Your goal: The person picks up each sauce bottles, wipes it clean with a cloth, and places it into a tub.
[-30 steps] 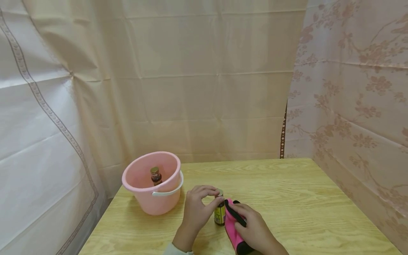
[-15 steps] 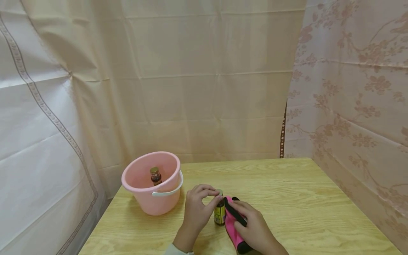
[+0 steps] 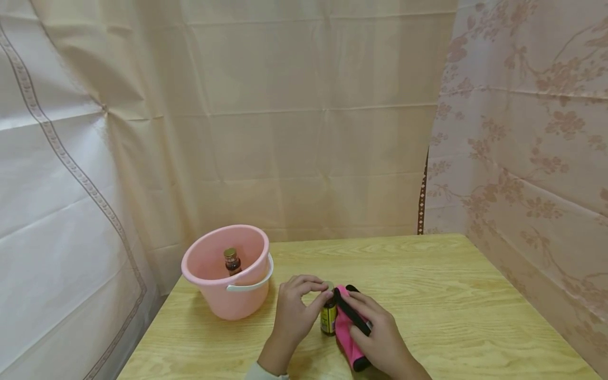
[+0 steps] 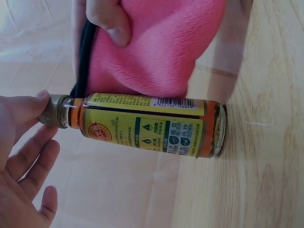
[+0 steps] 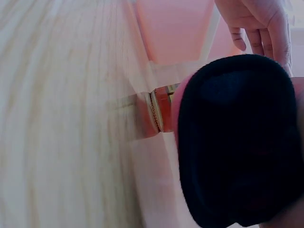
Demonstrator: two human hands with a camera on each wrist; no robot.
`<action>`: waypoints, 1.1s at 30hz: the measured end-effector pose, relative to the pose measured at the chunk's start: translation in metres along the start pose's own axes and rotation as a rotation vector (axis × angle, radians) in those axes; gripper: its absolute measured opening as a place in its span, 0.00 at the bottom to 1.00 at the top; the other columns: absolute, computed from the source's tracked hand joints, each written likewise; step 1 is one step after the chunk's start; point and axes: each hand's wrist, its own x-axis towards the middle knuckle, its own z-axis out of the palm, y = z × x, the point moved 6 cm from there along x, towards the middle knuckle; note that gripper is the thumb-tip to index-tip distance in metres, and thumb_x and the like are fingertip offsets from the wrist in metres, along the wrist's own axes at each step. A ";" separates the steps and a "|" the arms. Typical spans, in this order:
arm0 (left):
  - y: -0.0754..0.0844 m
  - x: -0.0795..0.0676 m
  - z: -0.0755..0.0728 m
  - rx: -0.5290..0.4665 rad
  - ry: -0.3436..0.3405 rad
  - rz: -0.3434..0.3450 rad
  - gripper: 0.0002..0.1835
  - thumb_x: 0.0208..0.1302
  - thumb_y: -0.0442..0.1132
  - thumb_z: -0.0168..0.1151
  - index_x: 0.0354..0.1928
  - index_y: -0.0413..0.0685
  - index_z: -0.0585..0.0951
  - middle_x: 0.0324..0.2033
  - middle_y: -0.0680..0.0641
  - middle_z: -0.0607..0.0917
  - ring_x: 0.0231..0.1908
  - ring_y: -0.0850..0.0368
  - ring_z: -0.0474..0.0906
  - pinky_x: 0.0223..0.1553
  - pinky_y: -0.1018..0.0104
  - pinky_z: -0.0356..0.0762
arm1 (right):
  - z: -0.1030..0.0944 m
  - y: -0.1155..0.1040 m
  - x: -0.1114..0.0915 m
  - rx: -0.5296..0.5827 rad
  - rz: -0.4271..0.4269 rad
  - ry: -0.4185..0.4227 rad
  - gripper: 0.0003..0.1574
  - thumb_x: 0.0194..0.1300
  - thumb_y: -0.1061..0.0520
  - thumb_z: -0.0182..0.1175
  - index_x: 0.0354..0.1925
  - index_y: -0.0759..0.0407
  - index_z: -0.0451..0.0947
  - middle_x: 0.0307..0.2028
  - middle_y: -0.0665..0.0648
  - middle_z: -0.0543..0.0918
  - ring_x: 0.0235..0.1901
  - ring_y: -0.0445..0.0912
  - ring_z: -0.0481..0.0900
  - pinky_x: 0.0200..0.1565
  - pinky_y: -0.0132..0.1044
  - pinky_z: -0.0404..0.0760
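Note:
A small glass bottle [image 3: 328, 319] with a yellow label stands upright on the table. My left hand [image 3: 296, 311] pinches its cap [image 4: 54, 110] between thumb and fingers. Beside the bottle, my right hand [image 3: 382, 332] grips a pink plush cloth [image 3: 345, 338] with black edging, which looks folded or layered. The left wrist view has the pink fabric [image 4: 147, 47] touching the label side of the bottle. In the right wrist view, a black part of the cloth [image 5: 237, 142] hides most of the bottle, leaving its base [image 5: 164, 110] in sight.
To the left stands a pink bucket [image 3: 233, 303] with a white handle [image 3: 252, 286]. A dark bottle with a gold cap [image 3: 231, 261] leans inside it. The wood-grain table [image 3: 451, 295] extends to the right; curtains [image 3: 304, 132] hang behind and at both sides.
The right hand and the pink cloth have shifted slightly upward along the bottle. The bottle has moved a touch to the right, with the left hand staying at its cap.

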 end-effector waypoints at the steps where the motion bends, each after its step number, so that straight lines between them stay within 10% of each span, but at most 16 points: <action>1: 0.000 0.000 0.000 -0.001 0.000 0.003 0.07 0.57 0.45 0.80 0.37 0.57 0.92 0.39 0.62 0.89 0.44 0.66 0.84 0.47 0.58 0.68 | -0.001 -0.001 0.000 0.005 -0.016 0.008 0.48 0.55 0.73 0.70 0.68 0.37 0.77 0.66 0.46 0.78 0.62 0.48 0.80 0.50 0.33 0.84; 10: -0.001 0.000 0.002 0.000 -0.012 0.017 0.06 0.59 0.45 0.78 0.37 0.58 0.92 0.40 0.63 0.89 0.46 0.66 0.83 0.48 0.58 0.67 | -0.006 -0.011 0.001 0.043 -0.113 0.071 0.46 0.58 0.72 0.71 0.69 0.41 0.76 0.68 0.48 0.76 0.63 0.51 0.79 0.51 0.30 0.83; 33: -0.002 -0.001 0.002 0.029 -0.014 -0.068 0.09 0.55 0.51 0.80 0.37 0.61 0.92 0.40 0.66 0.89 0.45 0.68 0.82 0.48 0.57 0.68 | 0.006 0.008 -0.001 0.034 0.114 -0.087 0.42 0.58 0.71 0.67 0.67 0.42 0.78 0.66 0.48 0.77 0.60 0.48 0.80 0.45 0.32 0.84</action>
